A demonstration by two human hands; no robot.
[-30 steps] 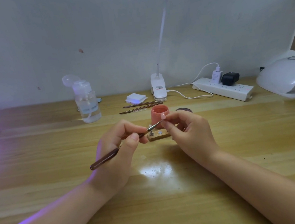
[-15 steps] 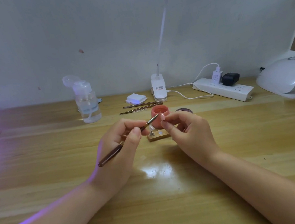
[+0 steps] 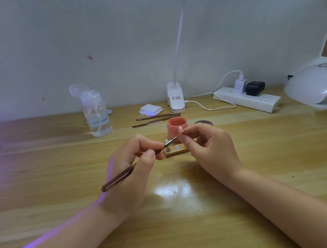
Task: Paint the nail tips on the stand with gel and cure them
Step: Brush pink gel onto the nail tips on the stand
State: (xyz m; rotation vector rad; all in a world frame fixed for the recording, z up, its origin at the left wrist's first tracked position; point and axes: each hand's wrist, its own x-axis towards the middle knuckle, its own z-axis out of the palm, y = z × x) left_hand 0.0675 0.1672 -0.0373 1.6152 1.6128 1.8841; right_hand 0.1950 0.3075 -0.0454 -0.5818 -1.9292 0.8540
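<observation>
My left hand (image 3: 131, 168) grips a dark brown gel brush (image 3: 123, 175), its bristles pointing right and up. The bristles touch a small pink nail tip (image 3: 180, 130) that my right hand (image 3: 208, 149) pinches between thumb and forefinger. Both hands hover just above a small wooden stand (image 3: 177, 151) with metal pegs. An open pink gel pot (image 3: 177, 127) stands right behind the stand, with its dark lid (image 3: 203, 123) lying to the right. A white curing lamp (image 3: 317, 86) sits at the far right edge.
Two spare brushes (image 3: 156, 119) lie behind the pot. A clear pump bottle (image 3: 96, 115), a stack of white pads (image 3: 150, 109), a clip lamp base (image 3: 175, 100) and a power strip (image 3: 247, 99) line the back of the wooden table. Violet light glows at the far left.
The brush tip has dipped a little and moved back onto the nail tip after rising towards the pot. My right hand has hardly moved.
</observation>
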